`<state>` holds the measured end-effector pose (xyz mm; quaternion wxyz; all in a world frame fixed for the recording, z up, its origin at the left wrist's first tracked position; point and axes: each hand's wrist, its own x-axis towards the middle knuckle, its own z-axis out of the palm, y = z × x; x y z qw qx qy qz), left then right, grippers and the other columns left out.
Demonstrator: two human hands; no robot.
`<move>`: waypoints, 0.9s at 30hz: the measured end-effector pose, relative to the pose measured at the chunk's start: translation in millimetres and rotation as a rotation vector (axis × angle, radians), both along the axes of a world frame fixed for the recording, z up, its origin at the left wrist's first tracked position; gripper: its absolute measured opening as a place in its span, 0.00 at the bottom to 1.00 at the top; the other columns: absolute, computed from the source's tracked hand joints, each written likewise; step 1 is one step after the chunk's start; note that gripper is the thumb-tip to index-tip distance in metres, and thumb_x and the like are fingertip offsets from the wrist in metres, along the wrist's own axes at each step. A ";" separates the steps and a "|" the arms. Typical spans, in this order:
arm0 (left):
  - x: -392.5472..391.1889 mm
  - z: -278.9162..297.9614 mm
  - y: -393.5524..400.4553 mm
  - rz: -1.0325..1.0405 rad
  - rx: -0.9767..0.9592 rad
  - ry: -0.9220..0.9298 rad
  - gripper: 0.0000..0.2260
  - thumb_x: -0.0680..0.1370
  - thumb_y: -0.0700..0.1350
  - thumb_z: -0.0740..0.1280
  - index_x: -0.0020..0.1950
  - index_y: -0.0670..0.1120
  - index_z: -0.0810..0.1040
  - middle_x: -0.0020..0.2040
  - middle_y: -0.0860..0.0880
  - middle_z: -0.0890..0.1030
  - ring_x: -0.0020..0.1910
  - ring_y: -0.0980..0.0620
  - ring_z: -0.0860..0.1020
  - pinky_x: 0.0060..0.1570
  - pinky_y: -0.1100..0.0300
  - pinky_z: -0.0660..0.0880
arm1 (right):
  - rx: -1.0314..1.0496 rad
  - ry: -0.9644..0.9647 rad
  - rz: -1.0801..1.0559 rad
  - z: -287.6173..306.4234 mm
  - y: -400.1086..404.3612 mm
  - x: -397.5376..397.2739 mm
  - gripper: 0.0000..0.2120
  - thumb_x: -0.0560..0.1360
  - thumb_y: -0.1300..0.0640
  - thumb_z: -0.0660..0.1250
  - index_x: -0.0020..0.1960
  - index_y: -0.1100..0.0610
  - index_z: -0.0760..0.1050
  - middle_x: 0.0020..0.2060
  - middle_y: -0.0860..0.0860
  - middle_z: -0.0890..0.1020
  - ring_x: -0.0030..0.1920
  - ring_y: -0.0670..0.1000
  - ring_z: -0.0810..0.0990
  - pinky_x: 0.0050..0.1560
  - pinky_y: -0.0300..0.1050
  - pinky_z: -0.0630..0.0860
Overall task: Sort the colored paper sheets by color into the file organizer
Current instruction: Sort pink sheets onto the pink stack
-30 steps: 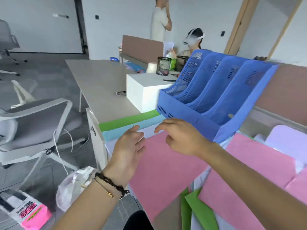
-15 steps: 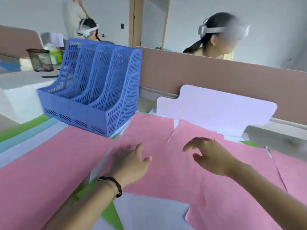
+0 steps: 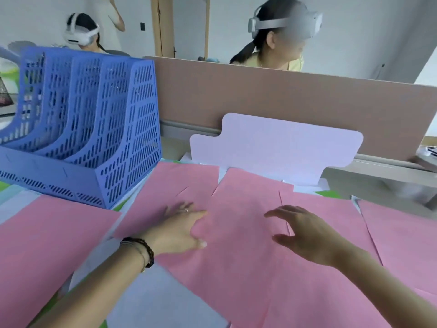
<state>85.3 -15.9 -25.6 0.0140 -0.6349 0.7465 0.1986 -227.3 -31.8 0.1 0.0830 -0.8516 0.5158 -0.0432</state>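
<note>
several pink sheets (image 3: 238, 233) overlap across the desk, and where one ends and the next begins is hard to trace; only a few edges and short slits show. the left hand (image 3: 182, 229) lies flat on them with fingers straight and spread, pressing the paper and gripping nothing; its fingertips are blurred and partly hidden behind the knuckles, and a ring shows on one finger. a dark beaded bracelet (image 3: 146, 250) circles that wrist. the right hand (image 3: 305, 235) hovers just over the pink paper with fingers loosely bent and apart, holding nothing; whether any fingertip touches the sheet cannot be told.

pale blue sheets (image 3: 151, 297) lie beneath the pink ones at the lower middle, cut off by the bottom edge. slivers of green paper (image 3: 327, 193) peek out at the far side and beside the organizer, mostly covered. the blue file organizer (image 3: 94, 129) stands at the left, resting on the papers, its left end cut off by the frame; its slots look bare where they can be seen, though the perforated walls hide their depths. a pale lilac card with a notched outline (image 3: 276, 147) leans against the brown partition (image 3: 283, 100). behind the partition a person wearing a headset (image 3: 283, 22) is partly hidden, and another person with a white headset (image 3: 81, 35) sits farther left. no writing can be read anywhere.
</note>
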 end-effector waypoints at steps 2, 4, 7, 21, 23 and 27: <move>-2.1 -0.9 -7.8 -0.039 -0.006 -0.004 0.30 0.82 0.46 0.63 0.82 0.60 0.55 0.84 0.47 0.47 0.83 0.52 0.41 0.80 0.42 0.42 | 0.073 0.074 -0.069 7.6 1.6 -27.9 0.35 0.73 0.41 0.72 0.76 0.37 0.61 0.74 0.38 0.65 0.75 0.44 0.62 0.69 0.38 0.61; -14.7 -0.3 -12.3 -0.025 -0.065 -0.004 0.26 0.85 0.43 0.55 0.81 0.60 0.58 0.84 0.47 0.51 0.83 0.52 0.44 0.80 0.43 0.44 | 0.167 0.157 -0.141 8.5 4.3 -54.6 0.46 0.68 0.36 0.73 0.79 0.37 0.52 0.79 0.41 0.56 0.79 0.45 0.53 0.75 0.42 0.56; -45.8 -1.3 -15.7 0.025 -0.110 0.006 0.24 0.85 0.61 0.51 0.81 0.58 0.60 0.84 0.45 0.53 0.83 0.51 0.46 0.80 0.42 0.44 | 0.258 0.124 -0.156 -3.9 5.8 -69.8 0.58 0.59 0.25 0.70 0.81 0.38 0.45 0.81 0.41 0.49 0.80 0.43 0.45 0.79 0.45 0.50; -78.8 3.8 -36.7 -0.209 -0.076 0.020 0.40 0.78 0.65 0.66 0.83 0.58 0.49 0.84 0.50 0.46 0.82 0.55 0.41 0.81 0.45 0.41 | -0.088 0.060 -0.413 -38.1 -19.7 -63.9 0.24 0.78 0.38 0.63 0.72 0.42 0.69 0.73 0.42 0.69 0.70 0.51 0.67 0.65 0.49 0.69; -76.5 3.5 -29.5 -0.176 -0.076 0.046 0.40 0.77 0.67 0.65 0.83 0.59 0.49 0.84 0.49 0.45 0.83 0.55 0.42 0.81 0.47 0.41 | -0.136 0.042 -0.478 -38.9 -23.9 -62.7 0.19 0.79 0.43 0.62 0.70 0.43 0.72 0.70 0.42 0.73 0.66 0.52 0.69 0.61 0.47 0.70; -71.5 3.2 -16.1 -0.123 -0.059 -0.054 0.44 0.74 0.74 0.60 0.84 0.59 0.47 0.84 0.48 0.43 0.83 0.52 0.40 0.81 0.45 0.41 | -0.075 -0.005 -0.444 -31.8 -19.5 -63.1 0.27 0.79 0.39 0.62 0.76 0.43 0.65 0.74 0.45 0.69 0.70 0.52 0.67 0.67 0.49 0.69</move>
